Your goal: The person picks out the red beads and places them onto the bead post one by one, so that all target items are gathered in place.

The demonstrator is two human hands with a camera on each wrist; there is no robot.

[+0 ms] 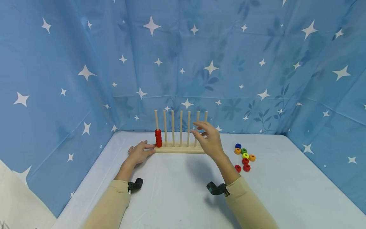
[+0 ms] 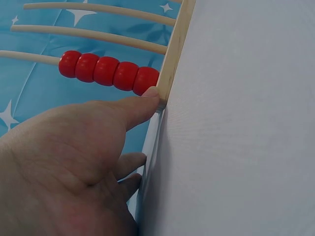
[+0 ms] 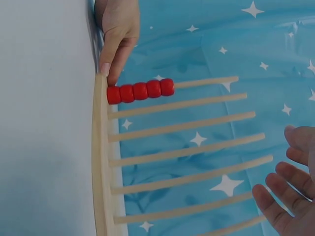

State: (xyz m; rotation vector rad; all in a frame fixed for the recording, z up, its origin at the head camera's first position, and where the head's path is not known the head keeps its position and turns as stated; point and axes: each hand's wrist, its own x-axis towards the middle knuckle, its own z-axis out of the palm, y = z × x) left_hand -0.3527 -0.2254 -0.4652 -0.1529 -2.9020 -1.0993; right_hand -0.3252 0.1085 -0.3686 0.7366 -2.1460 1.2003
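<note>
A wooden peg rack [image 1: 180, 151] with several upright pegs stands near the back of the table. On its leftmost peg sits a stack of several red beads [image 1: 158, 138]; the other pegs carry no beads. My left hand [image 1: 139, 153] pinches the left end of the rack's base, its thumb [image 2: 142, 105] at the front edge just below the lowest bead. Raised in front of the right-hand pegs, my right hand [image 1: 211, 141] holds nothing, with fingers spread and thumb apart in the right wrist view. It partly hides the rack's right end.
Several loose beads lie on the table right of the rack: a blue bead [image 1: 238, 145], a green bead [image 1: 244, 151], a yellow bead [image 1: 245, 155], orange ones [image 1: 252, 157] and red ones [image 1: 247, 167]. A blue star-patterned curtain [image 1: 183, 63] hangs behind the table.
</note>
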